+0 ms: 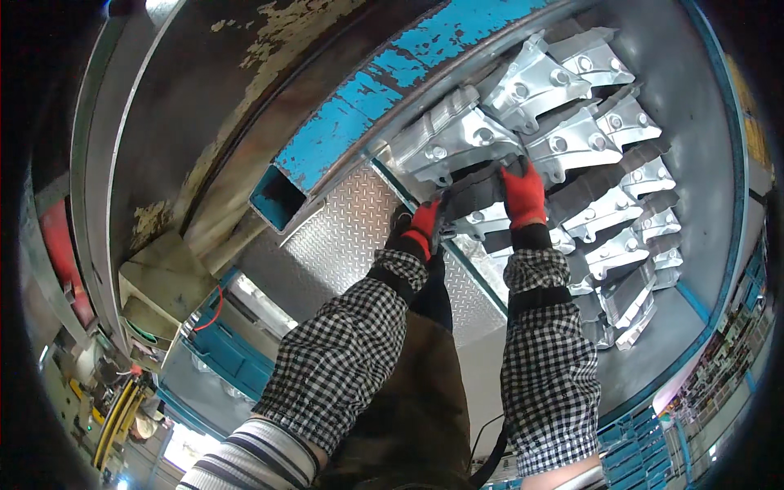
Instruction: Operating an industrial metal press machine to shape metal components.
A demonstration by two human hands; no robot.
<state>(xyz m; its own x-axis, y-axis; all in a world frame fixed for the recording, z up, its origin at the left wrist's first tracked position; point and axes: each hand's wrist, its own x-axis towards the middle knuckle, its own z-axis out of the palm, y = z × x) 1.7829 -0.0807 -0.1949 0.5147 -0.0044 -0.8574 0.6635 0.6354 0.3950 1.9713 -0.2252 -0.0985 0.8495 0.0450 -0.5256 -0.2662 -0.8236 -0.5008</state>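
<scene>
My left hand, in a red and black glove, is closed on the left end of a dark-looking stamped metal part. At its other end, my right hand grips it too, in a glove of the same kind. Rows of similar silvery stamped metal parts with round holes lie just beyond and to the right of my hands, inside a large grey metal bin. Some fingertips are hidden behind the part and the dark glove tips.
A steel beam with chipped blue paint runs along the bin's left side, ending in an open square tube. Tread-plate flooring lies below it. A large worn machine frame stands at the left, with teal boxes at lower left.
</scene>
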